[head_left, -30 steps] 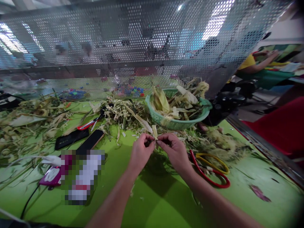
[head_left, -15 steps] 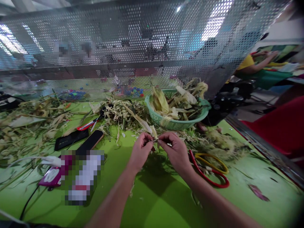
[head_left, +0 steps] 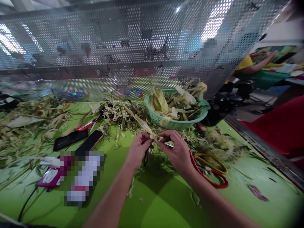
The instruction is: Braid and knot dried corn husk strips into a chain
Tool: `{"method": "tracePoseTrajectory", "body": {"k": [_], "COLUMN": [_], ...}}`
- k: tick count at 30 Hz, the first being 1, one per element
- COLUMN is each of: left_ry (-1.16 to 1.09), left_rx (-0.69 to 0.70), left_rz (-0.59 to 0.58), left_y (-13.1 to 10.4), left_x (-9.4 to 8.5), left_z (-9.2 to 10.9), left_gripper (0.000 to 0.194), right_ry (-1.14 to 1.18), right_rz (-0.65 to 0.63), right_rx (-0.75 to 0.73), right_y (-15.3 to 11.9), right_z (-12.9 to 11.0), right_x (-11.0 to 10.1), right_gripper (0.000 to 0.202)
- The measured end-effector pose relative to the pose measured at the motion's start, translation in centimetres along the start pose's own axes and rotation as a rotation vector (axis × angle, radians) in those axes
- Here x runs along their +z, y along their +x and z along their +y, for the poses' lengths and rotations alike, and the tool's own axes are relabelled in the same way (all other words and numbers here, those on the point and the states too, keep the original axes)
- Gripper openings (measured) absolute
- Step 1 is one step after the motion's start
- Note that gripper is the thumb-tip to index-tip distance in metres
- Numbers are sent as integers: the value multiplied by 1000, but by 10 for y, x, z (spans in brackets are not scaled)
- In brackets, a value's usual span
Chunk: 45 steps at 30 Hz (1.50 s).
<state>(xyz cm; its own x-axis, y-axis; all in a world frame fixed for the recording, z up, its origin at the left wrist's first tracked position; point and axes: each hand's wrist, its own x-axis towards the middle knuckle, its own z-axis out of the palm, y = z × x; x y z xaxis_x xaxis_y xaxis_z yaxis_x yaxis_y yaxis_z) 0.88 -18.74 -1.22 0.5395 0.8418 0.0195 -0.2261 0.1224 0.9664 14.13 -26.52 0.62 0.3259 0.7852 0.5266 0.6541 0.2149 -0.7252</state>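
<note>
In the middle of the head view, my left hand [head_left: 139, 148] pinches a pale corn husk piece [head_left: 145, 127] between thumb and fingers. From the other side, my right hand [head_left: 176, 151] grips the same crumpled end, its fingertips a short gap from the left ones. The husk's long strip points up and away from me. Exactly how its end is folded is hidden by the fingers. Close beside my right wrist lie scissors [head_left: 222, 184] with red and yellow handles, their blades mostly covered by the hand.
Behind the hands stands a green basket [head_left: 177, 124] of dry husks. Husk scraps [head_left: 118, 115] spread across the green table [head_left: 161, 205]. To the left are a red cutter [head_left: 86, 126], two dark phones [head_left: 89, 142] and a purple power strip [head_left: 49, 177]. Perforated metal [head_left: 106, 34] rises behind; a co-worker's arm [head_left: 260, 65] shows right.
The upright pale flap above the fingertips has been folded down and is now crumpled between them. My right hand has turned slightly, and my left hand has shifted a little.
</note>
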Motion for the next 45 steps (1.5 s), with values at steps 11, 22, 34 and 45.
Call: {"method": "tracePoseTrajectory", "body": {"k": [11,22,34,45], "left_ry": [-75,-36,-140,-271], "left_rx": [56,108,88,35], "left_rz": [47,-47,-19,53], "left_y": [-1,-3,-4,-5], "left_x": [3,5,4,6], "left_z": [-1,-2,-1,2], "left_gripper": [26,35,28,26], "right_ry": [280,308,396,353], "right_rz": [-101,-93,-116,-125], "right_rx": [284,327,311,244], "right_y": [2,-1,-1,-4], "right_z": [5,7,0,-1], "right_x": [0,4,-2,-1], "right_gripper": [21,19,19,20]}}
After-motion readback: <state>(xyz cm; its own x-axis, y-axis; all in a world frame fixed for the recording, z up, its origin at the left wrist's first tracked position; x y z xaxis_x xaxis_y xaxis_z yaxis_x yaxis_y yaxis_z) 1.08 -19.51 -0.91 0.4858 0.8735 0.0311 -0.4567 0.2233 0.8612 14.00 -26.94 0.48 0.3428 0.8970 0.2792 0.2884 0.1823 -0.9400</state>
